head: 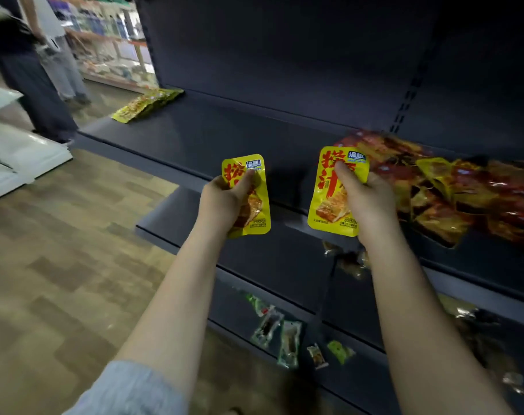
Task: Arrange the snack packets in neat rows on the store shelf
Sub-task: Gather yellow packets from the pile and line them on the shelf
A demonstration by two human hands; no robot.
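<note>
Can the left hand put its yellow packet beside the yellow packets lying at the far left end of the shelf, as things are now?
Probably yes: the dark shelf between the left hand and the row of yellow packets lies bare, so nothing blocks the way, though it looks a long stretch.

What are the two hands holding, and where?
Each hand grips one flat yellow plastic snack packet by a side edge, thumb on front.

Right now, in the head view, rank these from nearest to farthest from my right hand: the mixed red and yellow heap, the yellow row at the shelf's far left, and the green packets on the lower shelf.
From the right hand:
1. Red and yellow heap, just right of it on the same shelf.
2. Green packets, below and left, lower shelf.
3. Yellow row, far left end, up the shelf.
</note>
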